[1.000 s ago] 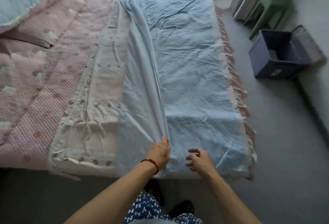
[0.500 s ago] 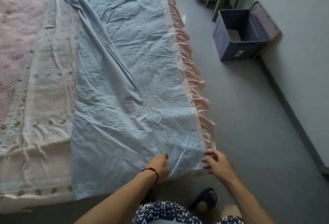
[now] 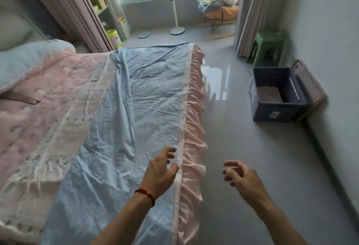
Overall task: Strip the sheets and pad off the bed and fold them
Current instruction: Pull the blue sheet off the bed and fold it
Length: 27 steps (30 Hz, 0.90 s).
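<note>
A wrinkled light blue sheet [image 3: 139,108] lies flat along the right side of the bed, with a pink ruffled skirt [image 3: 194,124] hanging off its right edge. A white lace-trimmed layer [image 3: 64,137] and a pink quilted pad [image 3: 29,104] lie to its left. My left hand [image 3: 162,172], with a red string on the wrist, hovers with spread fingers over the sheet's right edge and holds nothing. My right hand [image 3: 240,176] hangs over the floor beside the bed, fingers loosely curled and empty.
A dark blue storage box [image 3: 275,108] stands on the floor by the right wall, its lid leaning behind it. A green stool [image 3: 269,48] stands beyond it. A standing fan [image 3: 175,11], a chair piled with soft things [image 3: 219,5] and shelves [image 3: 104,7] line the window end.
Both hands have let go of the sheet's near edge. My view has shifted from the foot of the bed to its right side and lifted toward the window.
</note>
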{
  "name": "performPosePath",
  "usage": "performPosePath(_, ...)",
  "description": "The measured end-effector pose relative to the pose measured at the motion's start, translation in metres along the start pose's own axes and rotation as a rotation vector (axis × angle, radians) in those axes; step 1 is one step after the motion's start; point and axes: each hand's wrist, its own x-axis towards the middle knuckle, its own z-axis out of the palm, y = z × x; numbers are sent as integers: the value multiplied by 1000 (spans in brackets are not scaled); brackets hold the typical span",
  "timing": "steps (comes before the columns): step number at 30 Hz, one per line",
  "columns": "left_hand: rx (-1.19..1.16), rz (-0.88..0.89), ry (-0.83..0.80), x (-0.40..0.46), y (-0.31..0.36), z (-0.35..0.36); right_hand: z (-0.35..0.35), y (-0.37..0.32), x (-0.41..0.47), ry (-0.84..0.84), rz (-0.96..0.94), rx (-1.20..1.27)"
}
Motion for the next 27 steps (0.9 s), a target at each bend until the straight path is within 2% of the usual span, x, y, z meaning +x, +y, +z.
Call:
performPosePath(3, -56, 2, 125, 25, 36, 2, -26, -44, 39, -19, -119, 23)
performPosePath(8, -168, -27, 252, 89, 68, 23, -63, -83, 98, -97, -181, 11)
performPosePath(16, -355, 1, 220, 291, 145, 80, -140, -127, 279, -64, -133, -56)
performPosePath(21, -353, -43, 232, 409, 174, 86, -160, -165, 404, -91, -130, -35)
performPosePath(27, -234, -145, 289, 553, 174, 78, -163, -204, 570, -221, -147, -1)
